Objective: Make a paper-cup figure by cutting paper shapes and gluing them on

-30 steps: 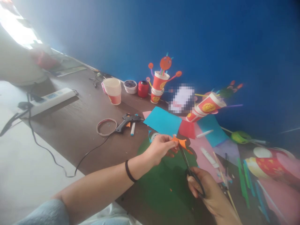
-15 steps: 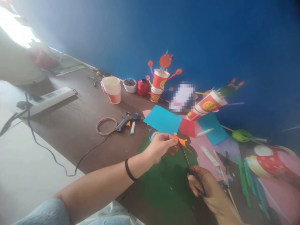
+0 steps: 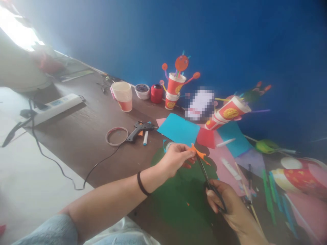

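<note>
My left hand (image 3: 177,158), with a dark band on its wrist, pinches a small orange paper piece (image 3: 200,153) above green paper (image 3: 173,200). My right hand (image 3: 222,197) has its fingers in the handles of dark scissors (image 3: 204,170). The blades point up and away and meet the orange paper beside my left fingertips. Whether the blades are fully closed is too small to tell. A tiny orange scrap (image 3: 188,204) lies on the green paper below.
A black glue gun (image 3: 139,131) and tape ring (image 3: 117,136) lie left of blue paper (image 3: 178,127). Behind stand stacked cups (image 3: 122,97) and decorated cup figures (image 3: 175,85). A power strip (image 3: 58,107) is at far left; straws (image 3: 269,197) and pink paper lie right.
The orange paper has turned, and its loose end now hangs lower to the right. The scissors stay against it. The whole view has shifted slightly.
</note>
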Available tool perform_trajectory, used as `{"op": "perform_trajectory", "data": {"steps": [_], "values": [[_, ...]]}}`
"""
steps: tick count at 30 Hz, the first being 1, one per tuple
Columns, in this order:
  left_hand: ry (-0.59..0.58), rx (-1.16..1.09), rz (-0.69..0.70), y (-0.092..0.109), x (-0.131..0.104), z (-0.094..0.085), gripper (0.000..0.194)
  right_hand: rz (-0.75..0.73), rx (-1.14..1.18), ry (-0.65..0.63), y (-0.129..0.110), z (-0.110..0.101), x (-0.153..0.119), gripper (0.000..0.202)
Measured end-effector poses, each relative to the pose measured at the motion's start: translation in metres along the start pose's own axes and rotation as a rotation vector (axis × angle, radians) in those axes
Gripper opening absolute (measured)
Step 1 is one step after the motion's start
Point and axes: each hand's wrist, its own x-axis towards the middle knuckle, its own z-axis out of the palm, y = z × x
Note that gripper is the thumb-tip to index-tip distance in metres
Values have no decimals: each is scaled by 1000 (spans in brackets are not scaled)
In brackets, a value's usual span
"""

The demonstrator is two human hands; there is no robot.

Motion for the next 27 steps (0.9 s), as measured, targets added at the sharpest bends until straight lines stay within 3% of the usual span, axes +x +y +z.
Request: {"op": "perform_trajectory", "data": {"steps": [27], "values": [[42, 10, 12, 0, 0, 1, 14, 9, 33, -7, 7, -1, 0, 50]]}}
